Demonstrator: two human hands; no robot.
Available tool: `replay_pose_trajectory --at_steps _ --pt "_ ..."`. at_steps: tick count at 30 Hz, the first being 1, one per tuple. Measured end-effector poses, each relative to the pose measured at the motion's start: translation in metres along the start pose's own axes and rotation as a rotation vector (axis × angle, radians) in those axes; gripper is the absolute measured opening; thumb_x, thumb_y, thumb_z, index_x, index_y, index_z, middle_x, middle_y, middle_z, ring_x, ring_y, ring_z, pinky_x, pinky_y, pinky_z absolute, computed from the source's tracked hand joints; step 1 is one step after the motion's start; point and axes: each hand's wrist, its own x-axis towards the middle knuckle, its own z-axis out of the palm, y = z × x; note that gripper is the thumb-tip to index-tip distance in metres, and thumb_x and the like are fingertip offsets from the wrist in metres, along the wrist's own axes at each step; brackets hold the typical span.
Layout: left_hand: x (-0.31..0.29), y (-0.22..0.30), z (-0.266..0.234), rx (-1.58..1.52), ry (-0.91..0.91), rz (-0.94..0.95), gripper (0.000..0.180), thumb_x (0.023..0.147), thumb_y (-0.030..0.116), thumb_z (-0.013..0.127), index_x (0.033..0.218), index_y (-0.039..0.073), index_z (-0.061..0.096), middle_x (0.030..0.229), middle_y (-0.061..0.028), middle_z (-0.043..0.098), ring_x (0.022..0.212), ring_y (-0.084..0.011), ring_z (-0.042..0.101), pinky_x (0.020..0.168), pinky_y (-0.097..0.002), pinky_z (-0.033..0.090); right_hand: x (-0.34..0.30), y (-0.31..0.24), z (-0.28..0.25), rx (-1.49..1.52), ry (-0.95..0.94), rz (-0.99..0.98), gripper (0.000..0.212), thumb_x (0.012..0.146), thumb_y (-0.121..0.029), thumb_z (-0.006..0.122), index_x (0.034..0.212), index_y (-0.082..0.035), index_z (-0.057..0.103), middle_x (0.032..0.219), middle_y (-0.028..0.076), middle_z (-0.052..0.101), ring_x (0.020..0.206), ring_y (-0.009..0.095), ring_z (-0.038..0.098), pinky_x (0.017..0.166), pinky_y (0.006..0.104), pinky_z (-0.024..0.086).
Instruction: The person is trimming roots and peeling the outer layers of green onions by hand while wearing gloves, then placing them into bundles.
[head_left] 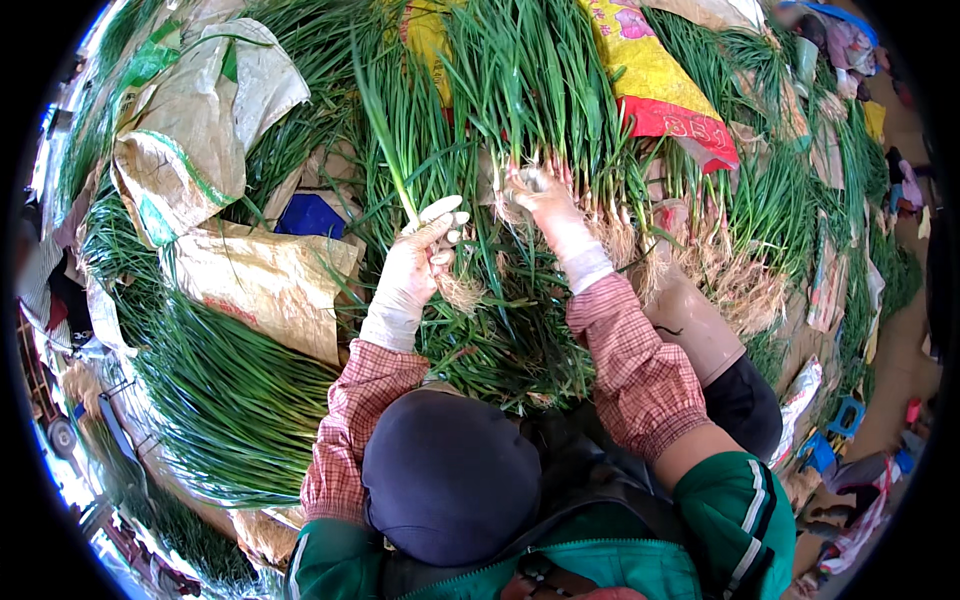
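Below and left of the yellow-and-red sack [655,75], the left hand [415,262] is gripping a green onion [404,194], its roots [460,293] dangling. The right hand [552,213] is curling at the root ends of the onion pile [530,85] lying beside that sack; whether it is pinching a stalk cannot be told. Stalks seem to be being picked out, the next move probably calling for a clean pinch near one base.

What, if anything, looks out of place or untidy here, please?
Loose green leaves lie strewn in all directions below the left hand and right hand, looking untidy against the neatly aligned green bunch at lower left. The pale sack at upper left is crumpled rather than flat.
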Motion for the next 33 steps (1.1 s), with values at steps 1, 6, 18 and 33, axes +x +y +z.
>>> replay_pose_trajectory --at_steps 1,6,18,33 --pt "0.0 -0.002 0.0 -0.023 -0.007 -0.013 0.033 0.095 0.004 0.056 0.127 -0.002 0.056 0.104 -0.0136 0.069 0.075 -0.01 0.06 0.046 -0.0165 0.036 -0.001 0.002 -0.006 0.319 -0.101 0.059 0.03 0.094 -0.019 0.063 0.121 -0.008 0.059 0.107 0.008 0.067 0.098 0.019 0.064 0.089 0.034 0.052" --pt "-0.003 -0.004 0.009 0.047 0.003 -0.014 0.033 0.095 0.006 0.058 0.126 -0.003 0.057 0.101 -0.0128 0.069 0.074 -0.0098 0.059 0.046 -0.0165 0.036 0.0 -0.016 -0.016 0.957 -0.22 0.111 0.022 0.094 -0.015 0.062 0.11 0.0 0.064 0.103 0.007 0.068 0.091 0.016 0.065 0.081 0.027 0.054" --pt "-0.007 -0.029 0.017 0.414 0.265 -0.034 0.009 0.082 0.005 0.072 0.088 0.0 0.067 0.071 -0.0045 0.066 0.054 -0.0114 0.055 0.043 -0.0251 0.041 -0.071 -0.019 0.049 -0.337 0.106 -0.108 0.039 0.09 -0.044 0.064 0.097 -0.005 0.064 0.088 0.012 0.068 0.079 0.027 0.066 0.078 0.0402 0.052" --pt "-0.024 -0.011 0.014 0.211 0.157 -0.02 0.011 0.088 0.009 0.07 0.095 0.004 0.063 0.081 -0.0063 0.068 0.05 -0.0058 0.049 0.042 -0.0184 0.034 -0.093 0.003 0.007 -0.763 -0.521 -0.123 0.047 0.096 -0.045 0.055 0.122 -0.007 0.065 0.113 0.018 0.068 0.106 0.027 0.065 0.096 0.0415 0.047"
